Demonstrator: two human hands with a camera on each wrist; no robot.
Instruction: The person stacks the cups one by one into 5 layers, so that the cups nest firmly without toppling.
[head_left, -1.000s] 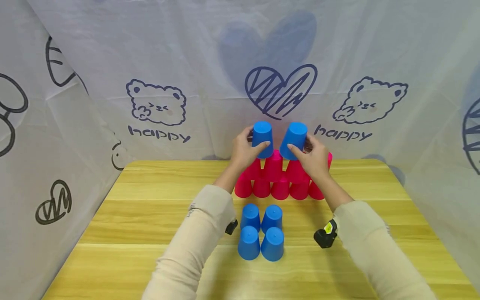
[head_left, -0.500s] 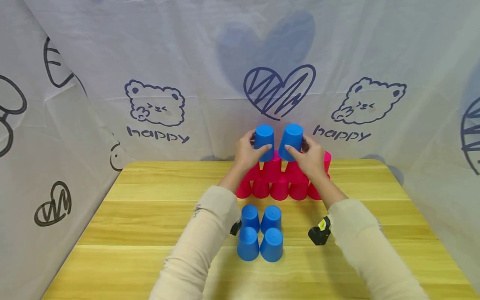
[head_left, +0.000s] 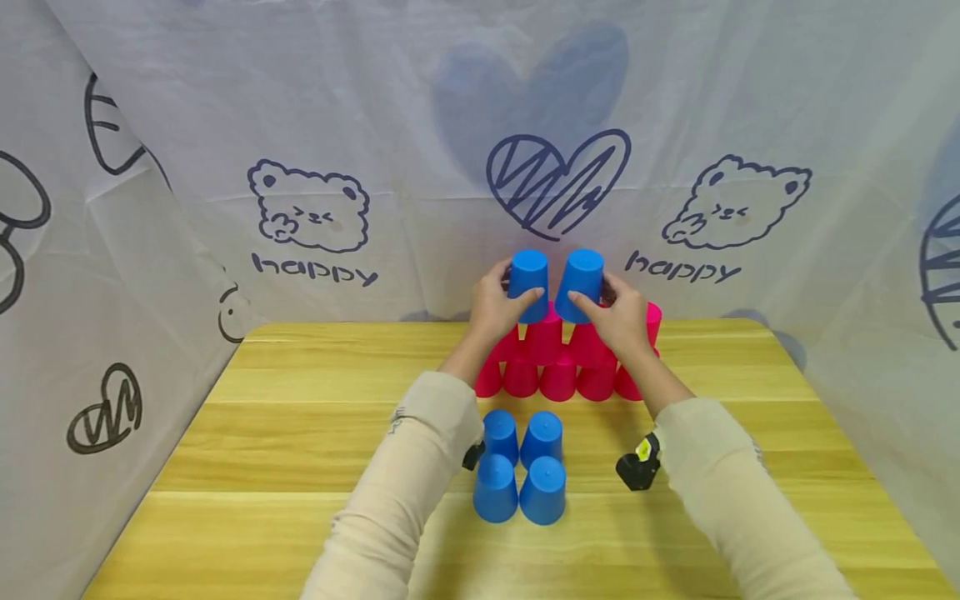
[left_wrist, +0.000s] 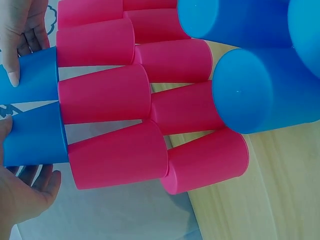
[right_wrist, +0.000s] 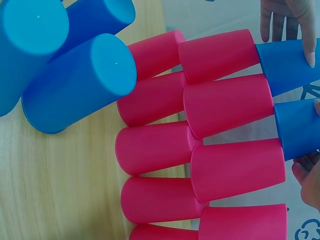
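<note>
My left hand [head_left: 495,304] grips an upside-down blue cup [head_left: 528,283], thumb on its near side. In my right hand [head_left: 622,317] is a second blue cup [head_left: 581,285], slightly tilted, with a narrow gap between the two. Below them stand red cups [head_left: 558,377], upside down and stacked in two staggered rows. The left wrist view shows the rim of the left blue cup [left_wrist: 36,135] meeting the top of an upper-row red cup [left_wrist: 119,156]. Seen from the right wrist, the right blue cup [right_wrist: 299,129] likewise touches the upper red row [right_wrist: 237,170].
Several more blue cups [head_left: 543,490] stand upside down in a two-by-two group nearer me on the wooden table [head_left: 300,450]. A white cloth [head_left: 420,242] with printed bears and hearts hangs behind the table. Part of the red stack is hidden behind my hands.
Over the last second both blue cups came slightly lower and closer together, the right one moving left and becoming more upright. During the last half second they barely moved.
</note>
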